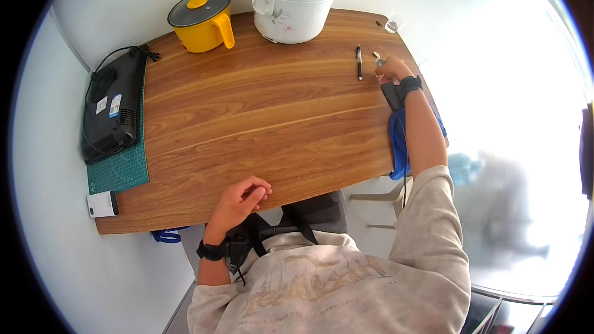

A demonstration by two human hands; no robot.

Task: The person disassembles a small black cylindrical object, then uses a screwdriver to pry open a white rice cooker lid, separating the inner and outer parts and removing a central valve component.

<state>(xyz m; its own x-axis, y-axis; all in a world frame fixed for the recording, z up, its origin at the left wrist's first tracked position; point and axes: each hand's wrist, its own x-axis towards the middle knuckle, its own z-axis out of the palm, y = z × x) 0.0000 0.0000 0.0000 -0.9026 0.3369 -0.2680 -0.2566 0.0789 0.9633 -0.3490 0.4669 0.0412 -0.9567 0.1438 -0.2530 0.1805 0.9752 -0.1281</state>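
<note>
My right hand (393, 70) reaches to the far right part of the table, its fingers closed around a small silver-and-white object (379, 59) too small to name. Just left of it lies a black pen (359, 62). My left hand (243, 201) rests at the table's near edge, the fingers loosely curled in, and nothing shows in them. Each wrist wears a black strap with a small dark device, the right one (392, 95) sitting beside the hand. Under my right forearm a blue cloth or strap (398, 145) hangs over the table's right edge.
A yellow pot (201, 32) with a dark lid and a white rice cooker (292, 15) stand at the back of the wooden table (260, 111). At left, a black corded appliance (117, 108) lies on a green cutting mat (124, 170), near a white power bank (102, 205). A clear cup (392, 24) stands far right.
</note>
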